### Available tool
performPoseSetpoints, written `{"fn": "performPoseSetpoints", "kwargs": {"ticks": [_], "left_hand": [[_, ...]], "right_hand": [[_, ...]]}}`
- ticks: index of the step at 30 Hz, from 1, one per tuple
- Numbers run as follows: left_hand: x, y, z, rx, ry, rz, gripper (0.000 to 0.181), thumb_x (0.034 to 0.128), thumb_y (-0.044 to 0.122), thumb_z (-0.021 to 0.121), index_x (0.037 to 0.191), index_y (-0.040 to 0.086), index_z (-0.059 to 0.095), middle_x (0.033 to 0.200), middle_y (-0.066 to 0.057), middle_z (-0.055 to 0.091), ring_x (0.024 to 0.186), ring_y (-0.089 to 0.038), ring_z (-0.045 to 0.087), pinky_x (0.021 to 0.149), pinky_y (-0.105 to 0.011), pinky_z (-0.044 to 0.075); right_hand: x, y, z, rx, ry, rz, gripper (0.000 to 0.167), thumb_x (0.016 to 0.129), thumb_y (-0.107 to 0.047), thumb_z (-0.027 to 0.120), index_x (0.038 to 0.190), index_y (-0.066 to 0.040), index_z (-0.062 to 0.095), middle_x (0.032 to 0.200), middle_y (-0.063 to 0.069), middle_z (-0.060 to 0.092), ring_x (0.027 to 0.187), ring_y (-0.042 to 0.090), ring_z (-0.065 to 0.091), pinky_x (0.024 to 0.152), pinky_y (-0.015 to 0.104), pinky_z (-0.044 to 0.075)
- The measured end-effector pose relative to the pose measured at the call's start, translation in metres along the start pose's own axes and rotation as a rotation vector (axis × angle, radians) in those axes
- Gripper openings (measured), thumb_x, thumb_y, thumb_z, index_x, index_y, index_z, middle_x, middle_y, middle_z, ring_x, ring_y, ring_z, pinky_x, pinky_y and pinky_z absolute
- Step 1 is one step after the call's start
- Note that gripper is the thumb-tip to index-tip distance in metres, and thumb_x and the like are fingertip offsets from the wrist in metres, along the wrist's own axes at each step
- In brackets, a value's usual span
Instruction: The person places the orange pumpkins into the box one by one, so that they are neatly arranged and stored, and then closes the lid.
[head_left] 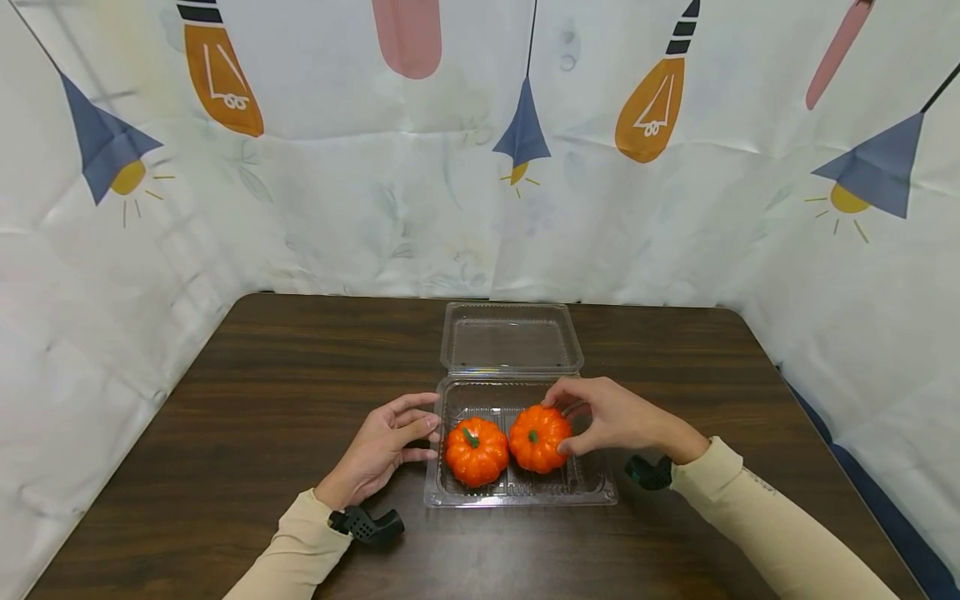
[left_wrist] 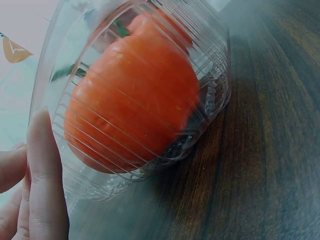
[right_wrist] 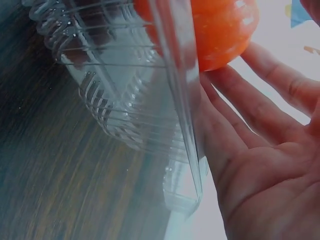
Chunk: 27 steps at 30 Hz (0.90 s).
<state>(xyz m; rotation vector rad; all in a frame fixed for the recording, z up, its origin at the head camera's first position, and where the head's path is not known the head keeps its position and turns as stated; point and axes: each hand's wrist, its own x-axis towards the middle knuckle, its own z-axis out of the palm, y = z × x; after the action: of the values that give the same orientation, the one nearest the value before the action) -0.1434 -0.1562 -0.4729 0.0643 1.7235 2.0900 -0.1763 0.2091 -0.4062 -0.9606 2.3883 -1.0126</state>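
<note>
Nearest to us are the two pale sleeves point(head_left: 757, 517), with a dark wrist unit point(head_left: 367, 527) at the left cuff; beyond them the left hand point(head_left: 382, 448) stands at the left side of the box point(head_left: 521, 502), its fingers extended and slightly apart along the rim; we cannot tell how firmly they bear on it.

The right hand point(head_left: 621, 418) pinches the right pumpkin point(head_left: 537, 450), fingers on the far side, thumb on the near right; the right pumpkin is in the right half of the box, but we cannot tell whether its base bears on the floor.

The left pumpkin point(head_left: 477, 454) sits in the left half, just beside its mate; we judge both light and stiff, with a glossy skin that may slip; we take hold across the ribbed sides at the widest part and avoid pulling on the stems point(head_left: 470, 437).

We judge the box thin, springy and easily dented; we steady it by the rim, not the wall.

Farther off, the lid point(head_left: 512, 337) lies folded back on the table point(head_left: 300, 375); behind hangs a printed cloth point(head_left: 337, 208).
</note>
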Motion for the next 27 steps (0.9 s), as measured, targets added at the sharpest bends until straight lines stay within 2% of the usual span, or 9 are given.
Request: {"fn": "performPoseSetpoints", "kwargs": {"ticks": [5, 20, 27], "left_hand": [[0.0, 0.0006, 0.0003, 0.007, 0.005, -0.002, 0.056, 0.0998, 0.016, 0.07, 0.149, 0.003, 0.046, 0.104, 0.005, 0.072, 0.089, -0.011, 0.071, 0.08, -0.032, 0.066], [-0.0024, 0.0009, 0.0013, -0.004, 0.007, 0.003, 0.056, 0.0999, 0.015, 0.069, 0.149, 0.002, 0.046, 0.103, 0.005, 0.072, 0.088, -0.01, 0.07, 0.08, -0.032, 0.066], [-0.0015, 0.0004, 0.0008, 0.002, 0.01, 0.005, 0.055, 0.0998, 0.016, 0.07, 0.148, 0.003, 0.047, 0.104, 0.005, 0.072, 0.089, -0.01, 0.071, 0.08, -0.032, 0.066]], "right_hand": [[0.0022, -0.0012, 0.0, -0.014, -0.029, 0.002, 0.044, 0.085, -0.022, 0.082, 0.124, -0.018, 0.062, 0.126, 0.001, 0.069, 0.114, 0.017, 0.069, 0.098, 0.035, 0.061], [0.003, -0.0063, -0.0008, -0.054, -0.094, 0.02, 0.051, 0.086, -0.027, 0.081, 0.132, -0.019, 0.062, 0.129, -0.002, 0.069, 0.116, 0.016, 0.068, 0.1, 0.039, 0.061], [0.0012, -0.0092, -0.0018, -0.036, -0.109, 0.061, 0.064, 0.086, -0.034, 0.083, 0.14, -0.011, 0.059, 0.138, 0.003, 0.066, 0.122, 0.021, 0.066, 0.1, 0.034, 0.06]]}}
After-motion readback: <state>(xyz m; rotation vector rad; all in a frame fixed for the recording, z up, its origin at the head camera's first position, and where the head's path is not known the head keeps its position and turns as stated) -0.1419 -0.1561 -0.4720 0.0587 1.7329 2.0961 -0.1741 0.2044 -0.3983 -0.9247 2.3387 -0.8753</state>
